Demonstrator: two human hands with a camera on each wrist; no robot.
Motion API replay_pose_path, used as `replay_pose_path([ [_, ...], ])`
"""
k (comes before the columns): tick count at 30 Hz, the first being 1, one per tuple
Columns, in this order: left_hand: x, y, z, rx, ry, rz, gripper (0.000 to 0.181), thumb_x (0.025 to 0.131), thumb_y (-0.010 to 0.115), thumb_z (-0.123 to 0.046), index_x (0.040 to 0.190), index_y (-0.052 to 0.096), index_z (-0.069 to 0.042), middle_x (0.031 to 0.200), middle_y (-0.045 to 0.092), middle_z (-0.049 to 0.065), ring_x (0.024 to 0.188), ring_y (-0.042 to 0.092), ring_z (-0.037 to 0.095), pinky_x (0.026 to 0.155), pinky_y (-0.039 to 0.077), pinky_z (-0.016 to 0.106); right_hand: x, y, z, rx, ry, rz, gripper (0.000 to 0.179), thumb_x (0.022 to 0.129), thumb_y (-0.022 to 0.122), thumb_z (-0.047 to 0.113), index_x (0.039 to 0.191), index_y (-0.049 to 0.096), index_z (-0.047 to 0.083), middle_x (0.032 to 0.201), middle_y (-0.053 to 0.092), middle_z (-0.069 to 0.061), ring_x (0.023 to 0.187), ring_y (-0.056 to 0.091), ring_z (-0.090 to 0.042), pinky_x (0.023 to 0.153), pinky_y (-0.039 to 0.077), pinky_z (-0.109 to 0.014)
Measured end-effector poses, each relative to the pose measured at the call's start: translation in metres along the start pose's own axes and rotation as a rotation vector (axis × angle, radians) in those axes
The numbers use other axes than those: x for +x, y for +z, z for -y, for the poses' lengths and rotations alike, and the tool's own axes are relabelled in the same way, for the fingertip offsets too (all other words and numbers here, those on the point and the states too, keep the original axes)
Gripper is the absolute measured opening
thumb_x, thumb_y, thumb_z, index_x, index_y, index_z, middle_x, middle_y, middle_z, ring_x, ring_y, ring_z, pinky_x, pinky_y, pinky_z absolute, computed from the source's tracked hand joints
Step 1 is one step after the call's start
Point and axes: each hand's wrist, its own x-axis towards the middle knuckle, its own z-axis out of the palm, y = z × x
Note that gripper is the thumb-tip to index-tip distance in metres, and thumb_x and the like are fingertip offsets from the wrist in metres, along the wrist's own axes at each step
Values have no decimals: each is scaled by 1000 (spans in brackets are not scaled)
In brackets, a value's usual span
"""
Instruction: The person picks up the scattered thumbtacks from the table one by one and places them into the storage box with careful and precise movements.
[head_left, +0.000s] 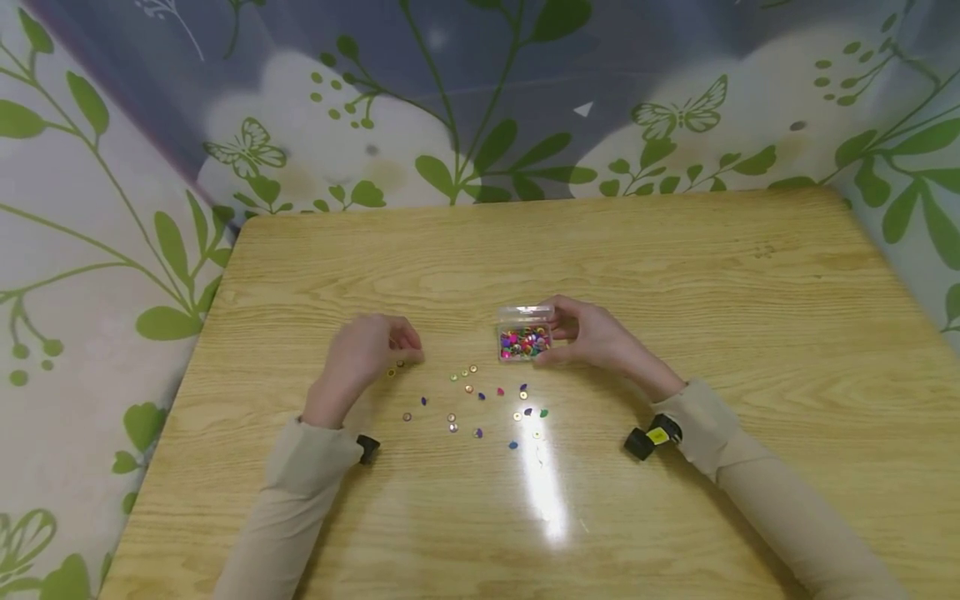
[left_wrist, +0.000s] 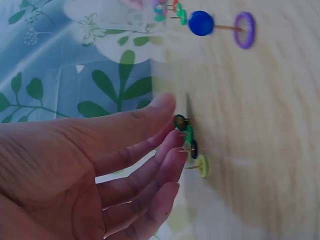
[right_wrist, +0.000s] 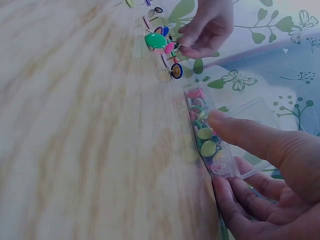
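Note:
My left hand (head_left: 363,354) is low over the left side of the scattered thumbtacks, fingers loosely bent. In the left wrist view, its thumb and fingertips come right up to several tacks, including a dark green one (left_wrist: 181,121) and a yellow one (left_wrist: 203,166); nothing shows gripped between them. My right hand (head_left: 596,333) holds a small clear plastic box (head_left: 501,343) by its right end, thumb at the front and fingers behind. The box's hinged lid (head_left: 525,314) stands raised at the back. Colourful thumbtacks (right_wrist: 205,134) fill the box.
Loose tacks, among them a pink one (head_left: 500,392), a green one (head_left: 544,413) and a blue one (head_left: 513,445), lie on the wooden table (head_left: 675,250) between the hands and toward the front. Patterned wall covering (head_left: 480,100) borders the table's back edge.

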Motion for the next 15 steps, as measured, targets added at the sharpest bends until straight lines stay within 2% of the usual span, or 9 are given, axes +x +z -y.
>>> replay_pose_path([
  [3,1,2,1,30,-6,11,11,90,78,-23,90,75,-13,85,73,1,72,62,16,63,48,29,0,0,0,-6,0,0,70,75,90,13,136,56,10,126,61,-17,118,62,-37,99,54,-45],
  [7,3,5,1,41,4,-20,11,92,77,-22,88,76,-12,82,73,2,64,56,14,55,43,26,0,0,0,-12,-1,-1,70,75,90,13,135,56,10,125,61,-17,118,63,-36,99,54,-44],
  [12,5,7,2,2,14,-49,10,95,72,-18,91,75,-10,78,71,3,60,50,13,53,38,26,0,0,-1,-7,-3,-3,70,75,90,13,135,56,10,124,61,-16,117,63,-37,99,54,-44],
  [15,6,8,2,-49,21,-80,10,98,68,-16,94,73,-8,77,69,4,61,52,14,54,40,26,0,-1,-1,-8,-2,-1,69,75,90,14,135,56,11,125,61,-16,118,63,-37,99,54,-44],
])
